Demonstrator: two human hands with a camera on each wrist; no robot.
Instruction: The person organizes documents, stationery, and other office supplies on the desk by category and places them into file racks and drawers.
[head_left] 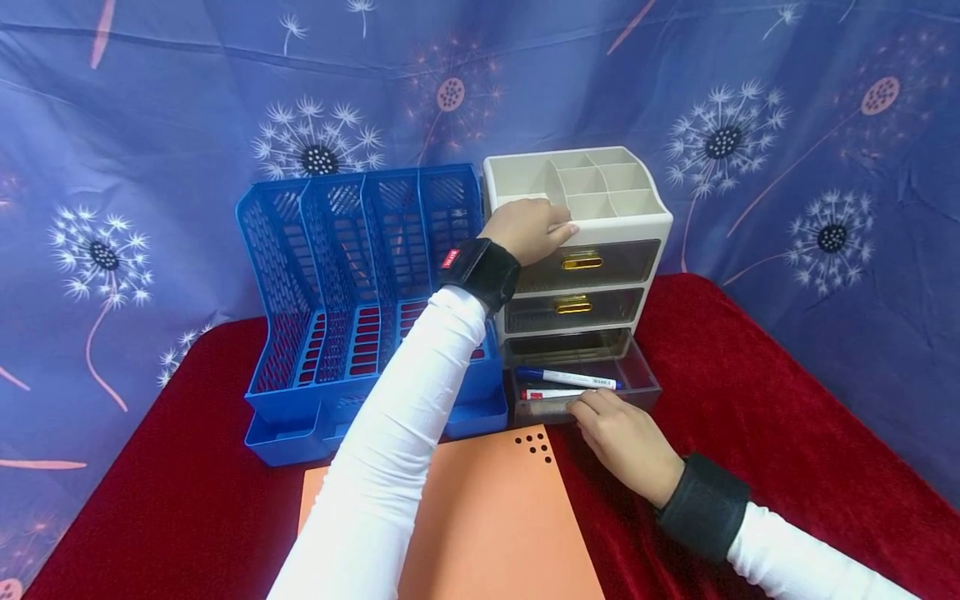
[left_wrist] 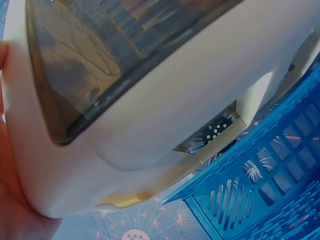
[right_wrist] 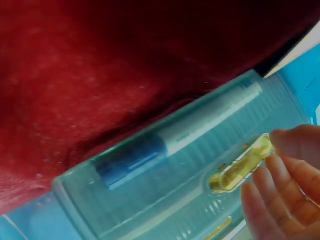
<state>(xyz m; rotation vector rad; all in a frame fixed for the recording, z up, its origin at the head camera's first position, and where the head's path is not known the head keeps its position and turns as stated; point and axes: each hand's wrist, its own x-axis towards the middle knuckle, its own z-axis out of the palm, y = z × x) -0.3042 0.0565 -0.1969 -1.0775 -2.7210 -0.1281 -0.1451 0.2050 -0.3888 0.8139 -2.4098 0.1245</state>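
Observation:
A white desktop drawer organizer (head_left: 652,223) stands on the table, its bottom drawer (head_left: 637,385) pulled out. My left hand (head_left: 531,229) grips the organizer's top front edge at the left, fingers over the rim. At the drawer's front, my right hand (head_left: 626,442) pinches the gold handle (right_wrist: 242,165) between thumb and fingers. Inside the drawer lie a blue-capped marker (head_left: 573,379) and a marker with a red end (head_left: 551,394). The two upper drawers with gold handles are closed. The organizer's side fills much of the left wrist view.
A blue file rack (head_left: 300,392) with several slots stands left of the organizer. An orange sheet (head_left: 495,517) with black dots lies in front, partly under my left forearm. Red cloth (head_left: 795,442) covers the table; a patterned blue curtain (head_left: 562,75) hangs behind.

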